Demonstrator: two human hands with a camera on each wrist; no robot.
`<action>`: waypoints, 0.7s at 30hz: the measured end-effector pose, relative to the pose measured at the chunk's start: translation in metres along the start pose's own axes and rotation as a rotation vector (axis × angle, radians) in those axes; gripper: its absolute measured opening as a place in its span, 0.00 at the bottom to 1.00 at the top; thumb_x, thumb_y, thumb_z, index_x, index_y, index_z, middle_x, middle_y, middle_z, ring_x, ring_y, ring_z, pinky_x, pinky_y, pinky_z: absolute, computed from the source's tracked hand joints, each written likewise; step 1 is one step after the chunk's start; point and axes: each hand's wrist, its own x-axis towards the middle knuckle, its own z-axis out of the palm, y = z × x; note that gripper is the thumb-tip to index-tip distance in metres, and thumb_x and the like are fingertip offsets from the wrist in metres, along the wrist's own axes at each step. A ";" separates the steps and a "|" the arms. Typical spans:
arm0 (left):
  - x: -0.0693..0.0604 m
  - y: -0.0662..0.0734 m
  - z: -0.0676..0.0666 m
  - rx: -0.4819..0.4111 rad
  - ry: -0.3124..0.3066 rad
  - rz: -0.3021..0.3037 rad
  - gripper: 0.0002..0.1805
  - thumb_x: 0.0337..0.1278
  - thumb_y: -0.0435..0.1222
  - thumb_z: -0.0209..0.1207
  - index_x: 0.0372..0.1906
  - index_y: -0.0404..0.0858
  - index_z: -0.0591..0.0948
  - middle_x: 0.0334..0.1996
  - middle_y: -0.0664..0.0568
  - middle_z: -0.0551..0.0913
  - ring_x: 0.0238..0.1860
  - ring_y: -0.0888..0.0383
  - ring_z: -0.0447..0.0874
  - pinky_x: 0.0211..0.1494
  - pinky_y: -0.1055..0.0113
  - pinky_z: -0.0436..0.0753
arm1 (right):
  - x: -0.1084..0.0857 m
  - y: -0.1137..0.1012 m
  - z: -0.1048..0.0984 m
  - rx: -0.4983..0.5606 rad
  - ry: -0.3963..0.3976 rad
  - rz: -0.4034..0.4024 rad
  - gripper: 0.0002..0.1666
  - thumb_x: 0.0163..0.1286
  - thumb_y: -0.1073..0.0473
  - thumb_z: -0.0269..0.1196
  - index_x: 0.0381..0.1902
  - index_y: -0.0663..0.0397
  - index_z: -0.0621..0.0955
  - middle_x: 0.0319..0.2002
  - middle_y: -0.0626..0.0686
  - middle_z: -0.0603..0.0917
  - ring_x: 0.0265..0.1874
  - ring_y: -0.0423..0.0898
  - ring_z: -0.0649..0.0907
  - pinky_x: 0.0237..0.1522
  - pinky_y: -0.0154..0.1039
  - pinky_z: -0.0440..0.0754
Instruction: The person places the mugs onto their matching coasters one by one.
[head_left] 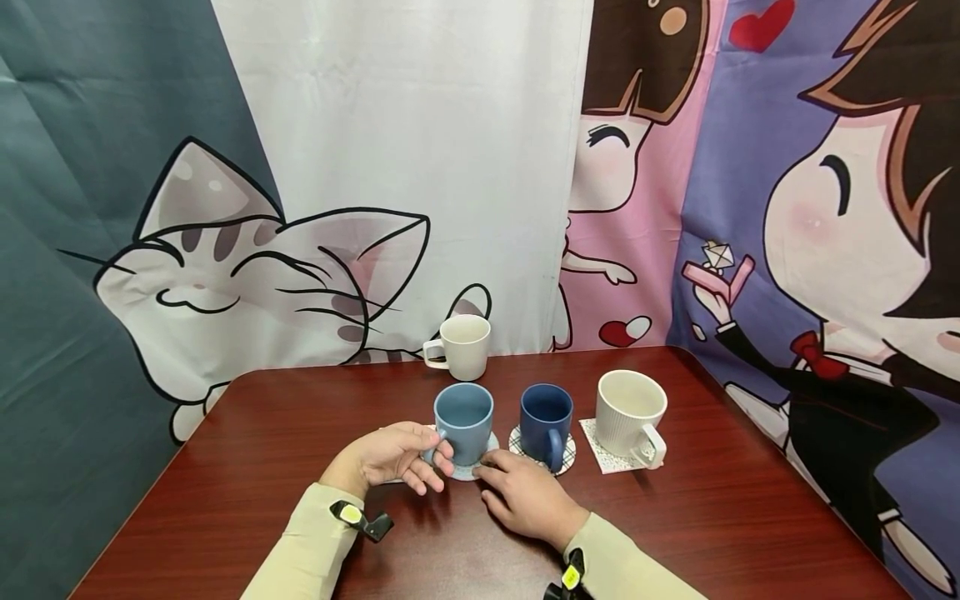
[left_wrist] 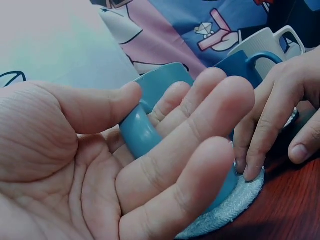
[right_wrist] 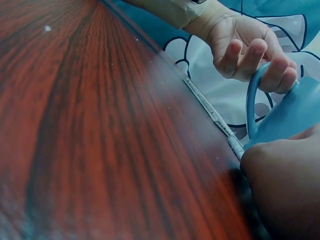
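A light blue mug (head_left: 467,433) stands upright on a round pale coaster (head_left: 463,473). At its left side my left hand (head_left: 401,457) pinches the handle (left_wrist: 137,132), thumb on top and some fingers behind it; the other fingers spread loosely, palm up. My right hand (head_left: 531,500) lies palm down in front of the mug, and its fingertips (left_wrist: 250,170) touch the coaster's edge by the mug's base. Another thin coaster (right_wrist: 207,107) lies flat to the left, mostly hidden below my left hand in the head view.
To the right, a dark blue mug (head_left: 545,425) stands on a round checked coaster (head_left: 516,442). Beyond it a ribbed white mug (head_left: 630,417) sits on a square patterned coaster (head_left: 611,460). A white mug (head_left: 467,346) stands at the back of the red-brown table (head_left: 300,408), before a cartoon curtain (head_left: 420,125).
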 end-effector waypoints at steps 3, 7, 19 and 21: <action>0.000 -0.001 -0.001 0.012 0.028 -0.009 0.18 0.83 0.35 0.38 0.49 0.38 0.81 0.43 0.49 0.89 0.40 0.55 0.91 0.40 0.66 0.88 | 0.000 0.000 -0.001 0.005 -0.009 0.008 0.19 0.71 0.51 0.64 0.57 0.50 0.84 0.52 0.51 0.82 0.50 0.45 0.83 0.54 0.45 0.82; 0.001 -0.002 -0.001 0.022 0.044 -0.012 0.18 0.83 0.36 0.39 0.49 0.37 0.81 0.42 0.50 0.89 0.39 0.57 0.91 0.40 0.66 0.87 | 0.000 0.001 -0.001 0.028 -0.019 0.017 0.19 0.71 0.51 0.64 0.56 0.50 0.85 0.52 0.51 0.82 0.50 0.45 0.83 0.55 0.44 0.82; 0.002 -0.004 -0.003 0.053 0.107 -0.036 0.16 0.82 0.38 0.43 0.47 0.40 0.82 0.42 0.50 0.90 0.34 0.59 0.91 0.38 0.67 0.87 | 0.001 0.001 0.000 0.086 -0.019 0.042 0.18 0.70 0.52 0.64 0.55 0.50 0.86 0.50 0.49 0.83 0.49 0.44 0.83 0.54 0.43 0.82; 0.002 -0.002 -0.002 0.108 0.187 -0.055 0.14 0.79 0.39 0.48 0.44 0.40 0.84 0.40 0.51 0.90 0.31 0.61 0.90 0.35 0.69 0.86 | 0.001 0.001 0.000 0.099 -0.013 0.047 0.17 0.71 0.53 0.64 0.55 0.50 0.86 0.51 0.49 0.83 0.49 0.44 0.83 0.54 0.43 0.82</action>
